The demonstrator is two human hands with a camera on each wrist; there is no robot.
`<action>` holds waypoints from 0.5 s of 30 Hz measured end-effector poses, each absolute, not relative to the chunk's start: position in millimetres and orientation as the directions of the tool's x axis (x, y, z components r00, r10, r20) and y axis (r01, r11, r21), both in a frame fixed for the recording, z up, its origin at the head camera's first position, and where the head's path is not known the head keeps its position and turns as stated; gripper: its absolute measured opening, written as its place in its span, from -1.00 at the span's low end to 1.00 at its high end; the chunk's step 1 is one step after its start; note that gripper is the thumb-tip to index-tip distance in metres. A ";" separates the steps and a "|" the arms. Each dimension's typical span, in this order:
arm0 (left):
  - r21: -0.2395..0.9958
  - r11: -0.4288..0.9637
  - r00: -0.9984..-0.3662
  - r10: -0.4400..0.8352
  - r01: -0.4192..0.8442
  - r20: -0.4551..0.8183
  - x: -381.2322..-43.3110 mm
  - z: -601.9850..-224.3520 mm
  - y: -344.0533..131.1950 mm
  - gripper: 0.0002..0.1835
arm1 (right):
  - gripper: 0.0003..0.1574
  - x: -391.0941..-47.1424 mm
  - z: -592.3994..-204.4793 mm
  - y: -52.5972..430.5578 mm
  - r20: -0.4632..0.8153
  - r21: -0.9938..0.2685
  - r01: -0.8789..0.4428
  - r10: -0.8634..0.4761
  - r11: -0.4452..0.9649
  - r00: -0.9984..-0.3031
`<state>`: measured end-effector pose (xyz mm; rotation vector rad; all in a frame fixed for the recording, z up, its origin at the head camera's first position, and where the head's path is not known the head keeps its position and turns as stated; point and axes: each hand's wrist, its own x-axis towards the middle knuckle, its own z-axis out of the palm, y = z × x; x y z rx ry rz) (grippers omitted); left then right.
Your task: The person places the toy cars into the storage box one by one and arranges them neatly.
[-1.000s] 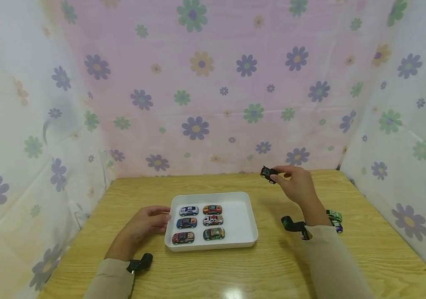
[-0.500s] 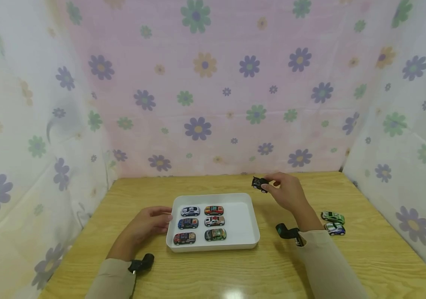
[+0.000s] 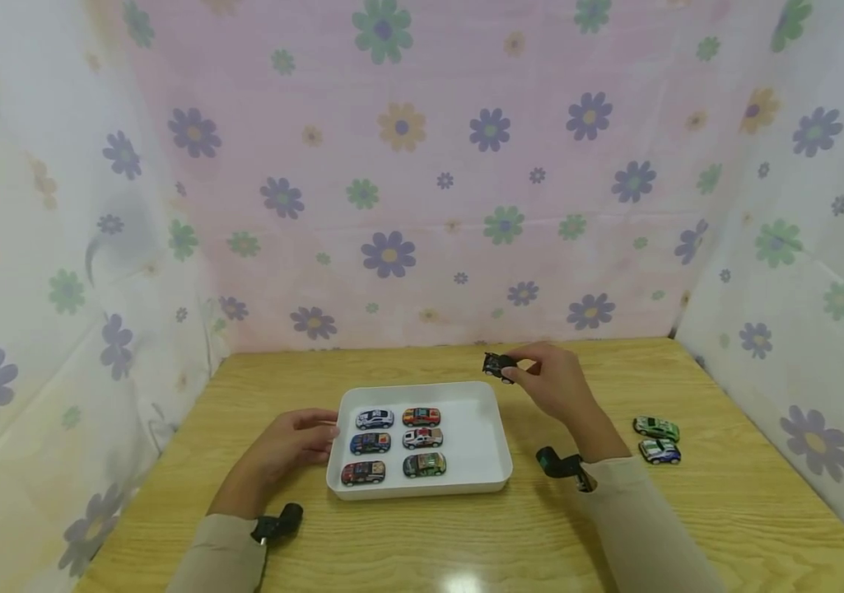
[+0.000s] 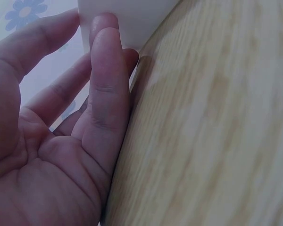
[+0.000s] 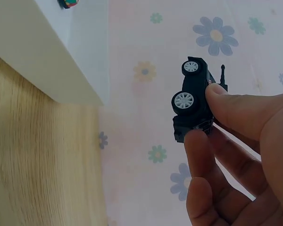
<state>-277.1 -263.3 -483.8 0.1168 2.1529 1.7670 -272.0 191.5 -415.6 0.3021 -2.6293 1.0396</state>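
Observation:
My right hand (image 3: 555,385) pinches a black toy car (image 3: 496,366) between thumb and fingers, raised behind the tray's back right corner. In the right wrist view the toy car (image 5: 194,96) shows white spoked wheels and a small spare-like bar at one end. The shallow white tray (image 3: 469,445) holds several toy cars in two columns, at its left and middle. At the tray's left wall rests my left hand (image 3: 281,449), its extended fingers touching the outside. The left wrist view shows those fingertips against the white tray wall (image 4: 127,21).
Right of the right forearm, a green toy car (image 3: 655,427) and a white-and-blue toy car (image 3: 660,450) lie on the wooden table (image 3: 422,539). A flowered cloth (image 3: 436,296) hangs behind the table and along both sides.
My right hand has carried the black toy car leftward and slightly lower, toward the tray. The two cars at right have come into full view. My left hand stays at the tray.

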 end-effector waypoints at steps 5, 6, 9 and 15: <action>0.961 0.225 -0.934 0.277 -0.163 -0.224 -278.4 -484.4 -265.0 -0.38 | -0.66 -271.9 -416.6 184.0 0.365 -0.608 -0.336 -0.122 0.719 -0.923; 0.961 0.224 -0.934 0.278 -0.163 -0.224 -278.5 -484.4 -265.1 -0.38 | -0.65 -271.8 -416.8 182.6 0.367 -0.604 -0.345 -0.133 0.718 -0.921; 0.961 0.224 -0.935 0.279 -0.159 -0.220 -278.8 -484.6 -265.0 -0.37 | -0.65 -271.4 -417.6 178.6 0.359 -0.606 -0.352 -0.150 0.713 -0.921; 0.958 0.251 -0.931 0.298 -0.138 -0.212 -277.8 -484.8 -264.4 -0.32 | -0.66 -272.0 -420.2 172.6 0.305 -0.609 -0.341 -0.185 0.716 -0.934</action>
